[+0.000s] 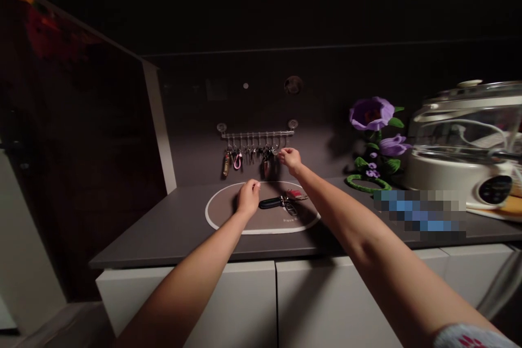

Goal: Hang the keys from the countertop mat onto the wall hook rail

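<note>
Black key holder lies sideways, just right of left hand, the nearer one | left hand half curled, right hand curled beside hanging keys | can't tell if either holds anything

Dark grey countertop, white-edged oval mat, purple flowers on green ring, white appliance

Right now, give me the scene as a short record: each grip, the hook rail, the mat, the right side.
left grip: over the mat, left of the black fob; contents unclear
right grip: at the hook rail's right end, by the hanging keys; hold unclear
hook rail: on back wall; pink loop among the keys
mat: black fob, red piece beside it
right side: purple flowers, then white appliance
</note>
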The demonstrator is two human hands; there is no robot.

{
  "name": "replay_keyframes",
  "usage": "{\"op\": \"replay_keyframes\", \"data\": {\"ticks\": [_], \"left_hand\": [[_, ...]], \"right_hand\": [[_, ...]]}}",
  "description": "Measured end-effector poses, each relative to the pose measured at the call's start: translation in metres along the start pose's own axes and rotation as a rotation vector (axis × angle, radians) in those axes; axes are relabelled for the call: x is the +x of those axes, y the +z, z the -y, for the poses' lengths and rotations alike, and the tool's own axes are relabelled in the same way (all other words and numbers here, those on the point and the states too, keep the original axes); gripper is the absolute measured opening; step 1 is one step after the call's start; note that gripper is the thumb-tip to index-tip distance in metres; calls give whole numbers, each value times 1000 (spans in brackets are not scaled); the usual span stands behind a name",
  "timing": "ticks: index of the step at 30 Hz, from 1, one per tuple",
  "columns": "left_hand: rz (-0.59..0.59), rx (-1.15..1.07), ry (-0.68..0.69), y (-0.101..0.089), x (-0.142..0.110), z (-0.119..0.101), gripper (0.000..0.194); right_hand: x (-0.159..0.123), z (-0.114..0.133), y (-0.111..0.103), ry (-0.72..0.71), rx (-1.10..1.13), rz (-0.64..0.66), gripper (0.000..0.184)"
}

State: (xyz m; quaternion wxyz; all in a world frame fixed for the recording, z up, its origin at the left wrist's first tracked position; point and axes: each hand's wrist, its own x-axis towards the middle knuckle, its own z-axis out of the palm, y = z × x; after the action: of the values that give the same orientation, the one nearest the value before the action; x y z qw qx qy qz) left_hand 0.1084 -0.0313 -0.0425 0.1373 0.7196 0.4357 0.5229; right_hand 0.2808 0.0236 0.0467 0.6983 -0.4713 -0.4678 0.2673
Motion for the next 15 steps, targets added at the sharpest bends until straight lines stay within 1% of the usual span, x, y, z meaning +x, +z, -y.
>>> {"op": "replay_keyframes", "data": {"ticks": [3,9,12,15], "left_hand": [[20,53,57,-3,-2,-5,17],[76,149,188,-6,-8,-17,17],[140,175,236,-6,-9,-21,17],[237,181,275,-5,-7,-24,19]], "right_hand": [[-16,4,-9,56,55,29,2],[-53,3,-33,73,32,75,5],[-74,-1,-44,71,2,105,6],[-91,-8,-52,68,-48,145,6]]}}
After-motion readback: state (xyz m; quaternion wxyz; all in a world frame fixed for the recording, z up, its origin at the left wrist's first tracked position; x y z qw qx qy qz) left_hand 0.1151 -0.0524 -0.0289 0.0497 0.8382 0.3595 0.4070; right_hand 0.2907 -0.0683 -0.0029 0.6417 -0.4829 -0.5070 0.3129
